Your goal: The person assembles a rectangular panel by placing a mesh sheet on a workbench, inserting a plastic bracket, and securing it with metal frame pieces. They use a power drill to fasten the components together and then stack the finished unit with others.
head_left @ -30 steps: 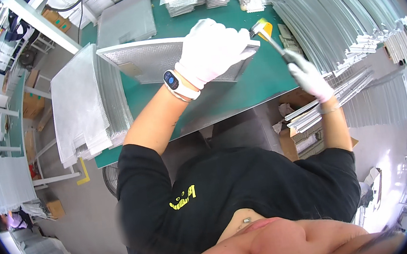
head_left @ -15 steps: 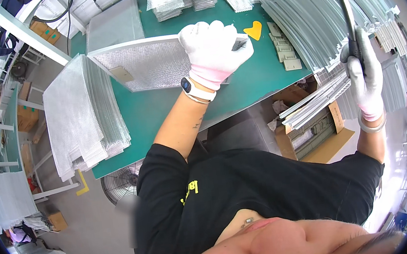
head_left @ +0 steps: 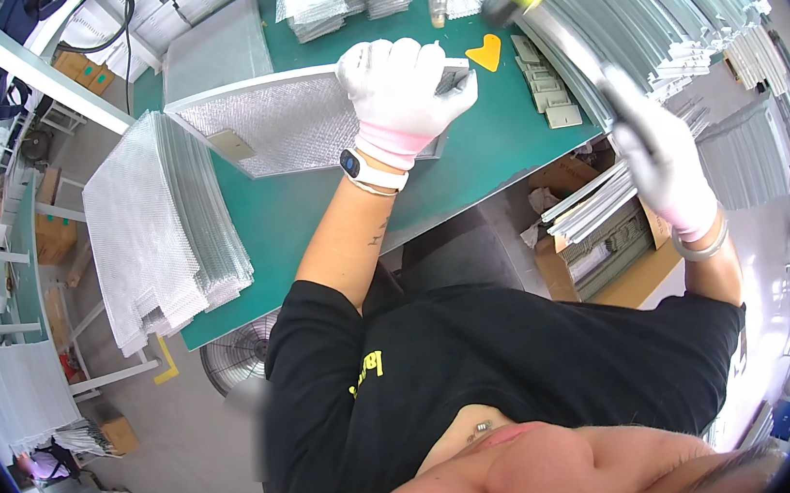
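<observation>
Swung down from its raised position of half a second ago, the hammer (head_left: 549, 19) now blurs at about one o'clock over the bench, its yellow-tipped head nearing the corner of the mesh panel (head_left: 284, 128), which has stayed put on the green table (head_left: 314, 217).

Nearest the body, the right hand (head_left: 660, 158) comes up at three o'clock on a bent arm with a bracelet at the wrist; its gloved fingers are wrapped tight together round the hammer's handle, low on the shaft, so the swing looks like a wrist-and-forearm stroke.

Further out, at twelve o'clock, the left hand (head_left: 402, 95) lies palm-down on the panel's right end, the forearm stretched straight across the table edge, a watch at the wrist; the fingers are pressed together and curled over the far rim, pinning the frame flat.

The panel itself looks light and fairly stiff at its metal border but thin and dentable across the mesh; I judge it best held by the frame edge, not the weave, and clear of the struck corner.

Beyond it lie a yellow wedge (head_left: 487, 51) and small grey clips (head_left: 548, 93) at one o'clock; a stack of mesh sheets (head_left: 160, 234) sits at nine o'clock.
</observation>
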Tool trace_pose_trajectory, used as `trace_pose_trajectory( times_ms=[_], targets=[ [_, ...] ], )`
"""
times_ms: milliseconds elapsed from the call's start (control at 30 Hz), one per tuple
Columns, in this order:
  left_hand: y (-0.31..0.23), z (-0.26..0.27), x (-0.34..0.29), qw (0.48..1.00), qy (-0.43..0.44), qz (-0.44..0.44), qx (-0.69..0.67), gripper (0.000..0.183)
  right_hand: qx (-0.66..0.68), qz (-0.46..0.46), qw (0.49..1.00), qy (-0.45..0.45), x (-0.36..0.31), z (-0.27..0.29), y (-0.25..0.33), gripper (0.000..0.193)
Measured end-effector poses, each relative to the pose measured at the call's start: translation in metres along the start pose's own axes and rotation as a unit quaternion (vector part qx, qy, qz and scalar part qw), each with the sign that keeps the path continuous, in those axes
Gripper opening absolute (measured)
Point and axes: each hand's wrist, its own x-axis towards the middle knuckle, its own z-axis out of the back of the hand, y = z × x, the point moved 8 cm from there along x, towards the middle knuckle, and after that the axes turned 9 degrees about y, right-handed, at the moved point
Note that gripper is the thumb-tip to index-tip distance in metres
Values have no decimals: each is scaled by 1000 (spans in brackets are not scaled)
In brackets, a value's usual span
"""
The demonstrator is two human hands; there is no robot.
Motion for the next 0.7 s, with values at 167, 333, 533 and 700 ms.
trace_pose_trajectory(
  times_ms=[167,333,533,700],
  targets=[
    [-5,4,1,998,-54,-9,-15,24,279,-20,942,-185,-19,11,-17,49],
    [-8,6,3,1000,10,18,-13,22,105,-85,987,88,-7,-41,-5,52],
    [-16,17,-1,1000,7,-4,-26,22,262,-167,945,106,-15,-104,-42,52],
    [-16,15,-3,1000,-9,-3,-28,23,72,-205,953,209,0,-225,-104,62]
  ],
)
